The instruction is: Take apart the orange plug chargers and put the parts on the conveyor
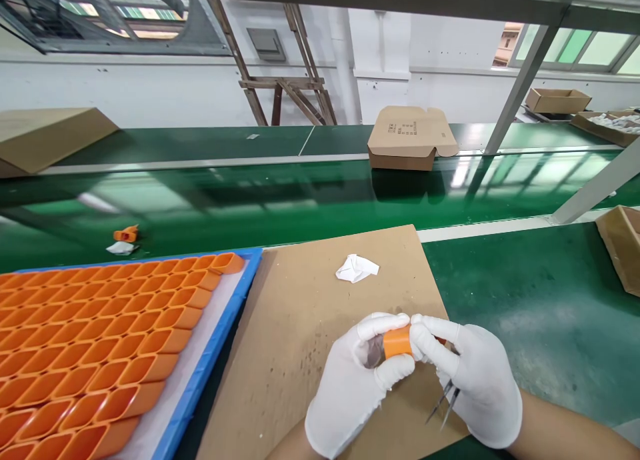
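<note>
In white gloves, both of my hands meet above the cardboard sheet (300, 327). My left hand (350, 380) is closed on a small orange plastic part (397, 342), with thumb and fingers on its edges. My right hand (465, 373) pinches at the right end of that part, and its fingertips hide what lies there. Metal tweezers (447, 403) are tucked in the right hand, their two points sticking out below the palm. A crumpled white cloth or paper piece (357, 268) lies beyond the hands on the cardboard.
At the left, a blue-edged tray (200, 387) bears rows of hollow orange parts (100, 340). A green belt (300, 200) runs behind, carrying an orange piece (126, 233) and a white scrap (121, 248). Cardboard boxes (407, 137) stand along the back; a slanted metal post (590, 190) rises at right.
</note>
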`<state>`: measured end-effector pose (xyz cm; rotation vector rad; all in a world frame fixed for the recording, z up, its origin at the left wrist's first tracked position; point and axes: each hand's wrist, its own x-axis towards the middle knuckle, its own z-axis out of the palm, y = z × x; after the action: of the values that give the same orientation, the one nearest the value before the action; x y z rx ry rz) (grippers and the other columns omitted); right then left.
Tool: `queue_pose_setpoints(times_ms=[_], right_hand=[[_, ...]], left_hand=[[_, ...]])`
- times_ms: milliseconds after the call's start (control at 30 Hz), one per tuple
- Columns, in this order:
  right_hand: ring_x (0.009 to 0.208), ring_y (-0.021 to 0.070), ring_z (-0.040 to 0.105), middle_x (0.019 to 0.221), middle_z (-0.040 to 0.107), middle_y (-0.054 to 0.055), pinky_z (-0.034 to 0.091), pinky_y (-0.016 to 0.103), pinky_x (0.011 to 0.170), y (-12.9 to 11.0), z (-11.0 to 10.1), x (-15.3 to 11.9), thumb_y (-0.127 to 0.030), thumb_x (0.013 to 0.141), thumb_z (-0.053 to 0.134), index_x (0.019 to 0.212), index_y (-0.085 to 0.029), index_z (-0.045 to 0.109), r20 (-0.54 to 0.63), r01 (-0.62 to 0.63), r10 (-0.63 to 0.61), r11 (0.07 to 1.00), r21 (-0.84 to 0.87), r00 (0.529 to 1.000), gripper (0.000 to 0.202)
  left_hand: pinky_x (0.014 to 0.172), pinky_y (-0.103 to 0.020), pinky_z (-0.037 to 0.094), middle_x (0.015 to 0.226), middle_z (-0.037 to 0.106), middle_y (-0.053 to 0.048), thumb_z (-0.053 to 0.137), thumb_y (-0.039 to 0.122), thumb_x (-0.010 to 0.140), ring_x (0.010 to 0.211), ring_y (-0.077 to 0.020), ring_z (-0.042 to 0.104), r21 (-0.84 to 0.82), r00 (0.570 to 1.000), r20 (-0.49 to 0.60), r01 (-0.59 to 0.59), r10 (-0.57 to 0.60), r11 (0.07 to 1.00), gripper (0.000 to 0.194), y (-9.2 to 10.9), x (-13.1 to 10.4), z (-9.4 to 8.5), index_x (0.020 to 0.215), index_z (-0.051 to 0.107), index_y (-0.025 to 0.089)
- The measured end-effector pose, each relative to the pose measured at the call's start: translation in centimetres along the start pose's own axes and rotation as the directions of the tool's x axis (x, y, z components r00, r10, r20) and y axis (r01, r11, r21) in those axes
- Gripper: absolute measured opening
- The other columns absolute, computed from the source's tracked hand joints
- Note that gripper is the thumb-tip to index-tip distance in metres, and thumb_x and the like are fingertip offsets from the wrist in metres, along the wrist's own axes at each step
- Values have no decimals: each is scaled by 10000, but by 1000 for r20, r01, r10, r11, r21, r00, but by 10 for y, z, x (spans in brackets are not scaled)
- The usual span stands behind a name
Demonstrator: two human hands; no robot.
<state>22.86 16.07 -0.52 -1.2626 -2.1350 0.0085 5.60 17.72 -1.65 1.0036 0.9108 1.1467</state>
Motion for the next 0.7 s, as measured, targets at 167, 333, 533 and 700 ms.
queue_pose_setpoints(times_ms=[167, 333, 533, 700], right_hand=[[350, 90, 408, 1031, 769, 26, 214, 346, 366, -3, 4, -5, 50, 795, 373, 1121, -179, 682, -34, 103, -118, 948, -301, 992, 504], [664, 126, 695, 1226, 704, 43, 534, 253, 530, 2, -1, -3, -34, 874, 401, 1378, -204, 520, -60, 11, 1, 981, 194, 998, 545], [1009, 147, 699, 1139, 721, 46, 568, 241, 856, 5, -6, -4, -158, 940, 557, 1222, -256, 613, -283, 1, 91, 952, 307, 955, 305], [654, 125, 677, 1118, 738, 59, 511, 273, 612, -4, -2, -7, -202, 970, 468, 1133, -228, 646, -252, 42, -37, 999, 15, 967, 243]], left_hand=[[827, -231, 587, 991, 766, -12, 841, 167, 646, 928, -174, 715, 35, 995, -95, 31, -28, 999, 288, -9, 1, 2, 903, 792, 289], [797, -224, 593, 996, 780, -25, 883, 227, 623, 914, -166, 717, -82, 989, -89, 111, -118, 990, 349, -12, 3, -1, 951, 776, 282], [725, -175, 585, 984, 779, -19, 883, 188, 630, 796, -113, 701, -152, 997, 36, 76, -71, 985, 328, -3, 2, 1, 925, 781, 288], [748, -171, 592, 973, 785, -8, 874, 82, 598, 825, -121, 713, -139, 998, 69, 7, 3, 990, 418, -4, 3, -1, 938, 789, 311]])
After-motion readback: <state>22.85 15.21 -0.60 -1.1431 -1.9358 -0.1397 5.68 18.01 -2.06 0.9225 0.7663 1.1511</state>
